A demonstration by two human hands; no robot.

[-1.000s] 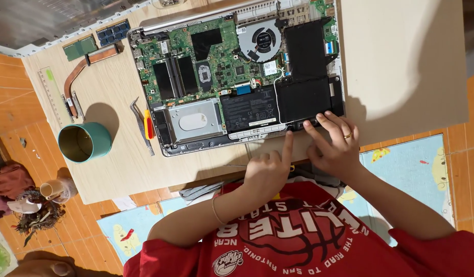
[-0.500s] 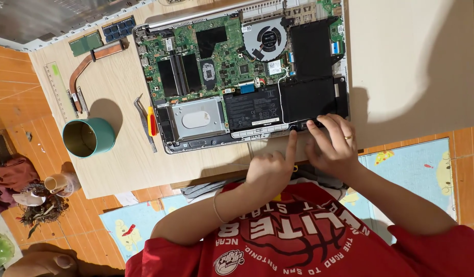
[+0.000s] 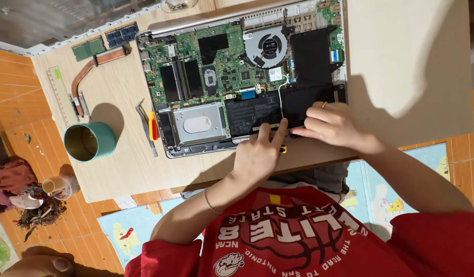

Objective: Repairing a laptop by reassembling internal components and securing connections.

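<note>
Head view: my left hand [image 3: 257,154] presses two fingertips on the flat black laptop battery [image 3: 262,110], clasping nothing; my right hand [image 3: 331,123] lies open-fingered on its 3 o'clock edge. At 9 o'clock on the pale wooden worktop [image 3: 401,66] stands a green metal cup [image 3: 89,141].

Both hands press on the black battery [image 3: 278,105] of an opened laptop [image 3: 196,77]: left hand [image 3: 257,154] at its near edge, right hand [image 3: 331,123] beside it. A green cup [image 3: 91,141] stands near the counter's [image 3: 411,61] left edge.
</note>
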